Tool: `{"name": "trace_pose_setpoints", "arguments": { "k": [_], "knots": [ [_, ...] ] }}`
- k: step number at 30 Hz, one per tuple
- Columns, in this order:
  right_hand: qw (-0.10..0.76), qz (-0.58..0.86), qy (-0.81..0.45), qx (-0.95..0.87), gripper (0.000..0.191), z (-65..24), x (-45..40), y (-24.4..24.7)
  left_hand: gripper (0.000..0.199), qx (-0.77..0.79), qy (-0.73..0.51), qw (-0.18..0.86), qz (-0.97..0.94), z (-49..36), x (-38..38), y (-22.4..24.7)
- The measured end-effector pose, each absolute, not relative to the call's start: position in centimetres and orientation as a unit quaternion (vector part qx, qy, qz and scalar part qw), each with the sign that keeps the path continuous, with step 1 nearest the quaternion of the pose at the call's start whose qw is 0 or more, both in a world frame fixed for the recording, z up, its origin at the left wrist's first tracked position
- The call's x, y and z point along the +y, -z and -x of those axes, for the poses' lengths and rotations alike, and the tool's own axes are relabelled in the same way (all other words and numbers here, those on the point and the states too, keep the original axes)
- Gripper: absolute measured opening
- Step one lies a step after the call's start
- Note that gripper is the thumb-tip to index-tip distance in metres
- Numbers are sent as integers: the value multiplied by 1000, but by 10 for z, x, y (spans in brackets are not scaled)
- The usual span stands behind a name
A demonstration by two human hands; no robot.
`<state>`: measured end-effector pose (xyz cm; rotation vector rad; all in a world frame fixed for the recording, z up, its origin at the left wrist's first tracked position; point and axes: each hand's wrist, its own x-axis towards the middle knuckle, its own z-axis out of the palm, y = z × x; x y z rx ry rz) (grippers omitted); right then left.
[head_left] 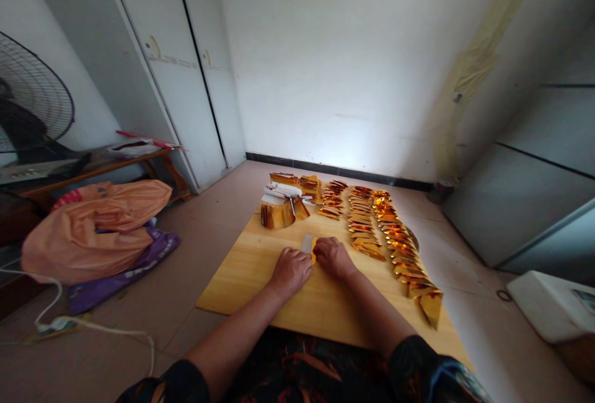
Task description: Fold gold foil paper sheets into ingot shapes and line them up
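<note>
Both hands meet over a small piece of gold foil paper on the wooden board; its pale grey back and a yellow strip show. My left hand has its fingers curled and pressed on the left edge of the paper. From the other side, my right hand grips the right edge with bent fingers. Beyond the hands stands a curved stack of gold foil sheets, with a white bundle behind it. Folded gold foil pieces lie in rows to the right, the longest row nearest the board's right side.
The low board sits before me on a tiled floor. An orange bag and a purple bag lie at left, near a fan and a white cable. A white box is at right.
</note>
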<state>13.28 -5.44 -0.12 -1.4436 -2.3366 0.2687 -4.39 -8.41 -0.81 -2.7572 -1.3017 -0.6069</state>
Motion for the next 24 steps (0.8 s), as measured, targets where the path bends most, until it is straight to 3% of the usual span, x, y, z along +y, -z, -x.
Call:
{"name": "trace_pose_setpoints", "arguments": {
  "k": [8,17,24],
  "knots": [
    [123,503,-10,-855,15,-129,-80,-11,16,-404,193,9,894,59,-70,0],
    [164,410,-21,-897,23,-122,-81,10,15,-458,164,42,873,57,-74,0],
    [150,445,7,-883,26,-126,-83,11,6,-468,175,36,865,55,-82,4]
  ]
}}
